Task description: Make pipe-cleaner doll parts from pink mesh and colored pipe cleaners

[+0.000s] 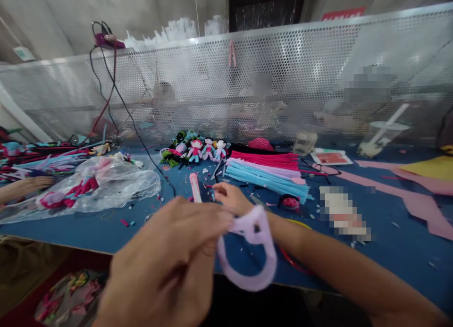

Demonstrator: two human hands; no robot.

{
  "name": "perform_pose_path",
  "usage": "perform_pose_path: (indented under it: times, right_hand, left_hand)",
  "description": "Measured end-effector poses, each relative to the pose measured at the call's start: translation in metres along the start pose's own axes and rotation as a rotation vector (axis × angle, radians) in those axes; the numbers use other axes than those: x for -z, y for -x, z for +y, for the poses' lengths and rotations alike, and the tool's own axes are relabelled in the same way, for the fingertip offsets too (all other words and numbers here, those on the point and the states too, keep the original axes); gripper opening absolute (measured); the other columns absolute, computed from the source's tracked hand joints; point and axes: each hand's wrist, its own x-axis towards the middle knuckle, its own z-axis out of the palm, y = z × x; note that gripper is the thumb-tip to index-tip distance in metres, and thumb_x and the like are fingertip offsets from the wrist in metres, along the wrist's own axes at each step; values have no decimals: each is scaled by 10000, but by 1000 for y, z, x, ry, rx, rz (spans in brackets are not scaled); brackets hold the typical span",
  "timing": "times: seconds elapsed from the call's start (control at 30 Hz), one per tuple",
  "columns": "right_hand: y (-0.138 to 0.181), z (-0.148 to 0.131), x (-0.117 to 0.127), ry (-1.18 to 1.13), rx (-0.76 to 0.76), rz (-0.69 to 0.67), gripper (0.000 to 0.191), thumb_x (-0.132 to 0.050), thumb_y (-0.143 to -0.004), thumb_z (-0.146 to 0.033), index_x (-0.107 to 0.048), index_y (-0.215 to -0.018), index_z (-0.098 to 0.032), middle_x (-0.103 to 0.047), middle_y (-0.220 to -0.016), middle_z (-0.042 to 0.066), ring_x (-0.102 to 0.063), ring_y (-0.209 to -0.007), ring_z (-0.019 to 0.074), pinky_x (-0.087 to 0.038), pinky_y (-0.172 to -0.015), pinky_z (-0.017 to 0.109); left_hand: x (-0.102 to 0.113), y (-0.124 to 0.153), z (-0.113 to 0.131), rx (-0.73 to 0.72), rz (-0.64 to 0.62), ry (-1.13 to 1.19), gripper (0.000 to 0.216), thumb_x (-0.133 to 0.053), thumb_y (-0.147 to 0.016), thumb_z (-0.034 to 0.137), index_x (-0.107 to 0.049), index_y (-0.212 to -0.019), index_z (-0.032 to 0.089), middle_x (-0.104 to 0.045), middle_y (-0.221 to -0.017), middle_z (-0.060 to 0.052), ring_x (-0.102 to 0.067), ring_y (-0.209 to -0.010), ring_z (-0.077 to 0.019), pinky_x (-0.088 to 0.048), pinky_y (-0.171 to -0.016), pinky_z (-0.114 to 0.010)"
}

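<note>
My left hand [173, 256] is close to the camera, fingers pinched shut on one end of a lilac pipe cleaner [253, 256] bent into a loop. My right hand [231, 197] reaches forward over the blue table [389, 242], fingers curled near a pink stick [195, 188] lying there; its arm passes behind the loop. Whether the right hand holds anything is hidden by blur.
Bundles of pink, lilac and light-blue pipe cleaners [265, 171] lie ahead, small pipe-cleaner dolls [201, 150] behind them. A clear plastic bag [102, 185] with dolls lies left, beside another person's hand [33, 184]. A perforated metal screen [283, 72] backs the table. Pink strips [417, 199] lie right.
</note>
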Motion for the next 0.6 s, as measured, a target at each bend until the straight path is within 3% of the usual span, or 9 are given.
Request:
perform_pose_path:
  times: [0.07,0.17,0.3,0.4,0.47,0.6]
  right_hand:
    - [10,2,25,-56,-24,8,166,-470,-807,-229,-612,-845,-151,-619,-686,3,-586,-600,131,-457,-586,248]
    - [20,8,68,-158,-39,131,169,-541,-770,-298,-611,-822,-153,-594,-646,-8,-539,-522,102,-398,-488,219]
    - [35,17,114,-381,-39,359,282,-666,-693,-389,-622,-848,-158,-582,-667,-19,-491,-516,78,-349,-472,210]
    - [48,17,127,-514,-69,463,324,-684,-696,-449,-625,-852,-172,-581,-693,-16,-520,-589,95,-382,-516,214]
    - [55,15,125,-584,-85,445,317,-660,-731,-471,-631,-858,-182,-605,-788,5,-557,-715,118,-423,-585,219]
    - [61,11,109,-631,-122,237,281,-699,-730,-392,-643,-936,-209,-623,-945,11,-560,-825,128,-428,-659,222]
  left_hand:
    - [-18,7,2,-213,-219,-52,489,-603,-685,35,-642,-1097,294,-732,-916,-13,-691,-798,-189,-586,-745,-309]
    - [-60,20,-11,-303,-273,17,450,-546,-735,18,-635,-1100,268,-725,-971,-34,-683,-852,-171,-559,-780,-271]
    - [-116,24,-54,92,-213,81,198,-505,-836,146,-680,-877,229,-719,-829,-33,-668,-764,-156,-536,-735,-275]
    - [-140,16,-89,394,-161,198,122,-547,-826,242,-659,-821,192,-675,-701,-15,-627,-633,-140,-507,-616,-255]
    - [-149,11,-104,507,-132,330,103,-568,-805,256,-638,-806,181,-631,-633,5,-589,-568,-126,-476,-553,-241]
    - [-160,14,-118,581,-107,516,94,-606,-778,255,-628,-809,170,-630,-696,0,-598,-624,-124,-481,-609,-245]
